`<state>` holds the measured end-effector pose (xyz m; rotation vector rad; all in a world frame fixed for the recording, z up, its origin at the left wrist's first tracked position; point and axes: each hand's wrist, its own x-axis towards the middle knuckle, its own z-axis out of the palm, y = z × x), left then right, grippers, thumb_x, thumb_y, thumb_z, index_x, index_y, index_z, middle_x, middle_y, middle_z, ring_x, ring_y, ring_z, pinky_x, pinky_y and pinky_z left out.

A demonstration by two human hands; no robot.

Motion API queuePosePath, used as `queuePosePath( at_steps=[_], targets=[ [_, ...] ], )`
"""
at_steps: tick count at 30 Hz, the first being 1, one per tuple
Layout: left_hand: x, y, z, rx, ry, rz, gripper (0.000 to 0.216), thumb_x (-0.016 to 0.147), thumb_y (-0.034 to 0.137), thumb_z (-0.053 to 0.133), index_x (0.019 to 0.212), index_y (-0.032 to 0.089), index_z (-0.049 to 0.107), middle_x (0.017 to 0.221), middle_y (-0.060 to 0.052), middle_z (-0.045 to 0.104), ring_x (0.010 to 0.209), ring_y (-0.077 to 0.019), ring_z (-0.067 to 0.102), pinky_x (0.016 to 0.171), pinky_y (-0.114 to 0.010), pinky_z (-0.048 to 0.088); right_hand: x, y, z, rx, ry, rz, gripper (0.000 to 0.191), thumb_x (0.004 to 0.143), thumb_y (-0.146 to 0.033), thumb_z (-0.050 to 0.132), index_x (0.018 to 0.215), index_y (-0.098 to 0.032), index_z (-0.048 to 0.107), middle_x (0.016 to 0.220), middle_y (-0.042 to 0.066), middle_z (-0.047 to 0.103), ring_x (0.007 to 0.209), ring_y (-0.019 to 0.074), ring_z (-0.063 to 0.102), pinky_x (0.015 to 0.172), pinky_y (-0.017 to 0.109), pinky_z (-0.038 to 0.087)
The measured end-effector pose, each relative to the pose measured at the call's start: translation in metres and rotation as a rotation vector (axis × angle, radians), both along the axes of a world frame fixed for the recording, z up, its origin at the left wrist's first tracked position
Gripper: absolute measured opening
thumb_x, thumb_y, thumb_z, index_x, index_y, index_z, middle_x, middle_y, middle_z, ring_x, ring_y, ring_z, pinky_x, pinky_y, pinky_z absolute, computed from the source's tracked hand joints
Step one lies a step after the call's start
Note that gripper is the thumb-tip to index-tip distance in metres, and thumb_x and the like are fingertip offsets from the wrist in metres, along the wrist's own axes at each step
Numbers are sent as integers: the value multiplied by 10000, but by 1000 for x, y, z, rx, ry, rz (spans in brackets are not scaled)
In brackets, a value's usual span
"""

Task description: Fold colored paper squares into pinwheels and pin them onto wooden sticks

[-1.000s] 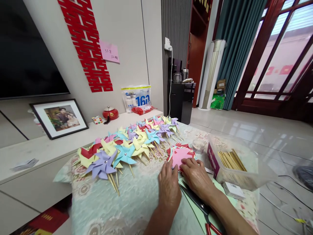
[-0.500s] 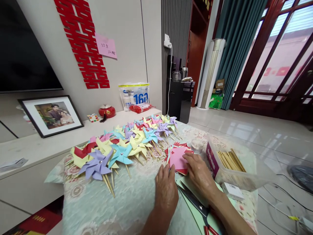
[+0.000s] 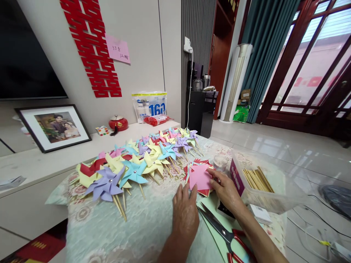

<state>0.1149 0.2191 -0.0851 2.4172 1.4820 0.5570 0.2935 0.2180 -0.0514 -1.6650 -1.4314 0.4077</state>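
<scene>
A pink paper square (image 3: 200, 177) lies on a pile of red and pale paper squares (image 3: 204, 192) on the table. My left hand (image 3: 185, 212) rests on the cloth at the pile's lower left, fingers extended, with the fingertips by the paper's near edge. From the right, my right hand (image 3: 227, 190) reaches the pink square; its fingertips touch the right edge and the fingers are apart. Below it, scissors (image 3: 223, 232) with red handles lie partly spread on green paper (image 3: 210, 223). A small dark object (image 3: 225, 210) shows partly under my right wrist.
Several finished paper pinwheels (image 3: 134, 171) on sticks lie along the table's left and back. To the right stands a clear plastic bin (image 3: 253, 195) with wooden sticks (image 3: 258, 179). A small round clear tub (image 3: 220, 162) and a white box (image 3: 260, 213) are beside it.
My right hand has drawn slightly back to the right, showing more of the pink square, the scissors' handles and the dark object. My left hand stays nearly in place.
</scene>
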Motion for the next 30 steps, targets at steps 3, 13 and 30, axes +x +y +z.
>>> queuePosePath(
  at_steps=[3, 13, 30],
  targets=[
    [0, 0, 2, -17, 9, 1, 688, 814, 23, 458, 1445, 290, 515, 1500, -99, 497, 1435, -362, 327, 1120, -516, 317, 1, 4, 1, -11, 25, 9, 505, 784, -238, 534, 1258, -152, 686, 1312, 127, 672, 1226, 318, 569, 1081, 519, 372],
    [-1, 1, 2, -7, 23, -12, 690, 794, 8, 480, 1420, 290, 549, 1497, -129, 499, 1424, -383, 343, 1102, -528, 338, -3, 17, 29, -208, 957, 31, 379, 677, -87, 681, 1041, -183, 716, 1172, 100, 689, 668, 122, 653, 490, 216, 474],
    [-1, -2, 1, 34, 1, 8, 734, 788, -42, 450, 1432, 301, 529, 1528, -117, 462, 1417, -369, 362, 1092, -522, 377, -10, 10, 36, -210, 950, 142, 490, 648, -198, 779, 1121, -109, 683, 626, -20, 605, 505, 88, 482, 494, 222, 355]
  ],
)
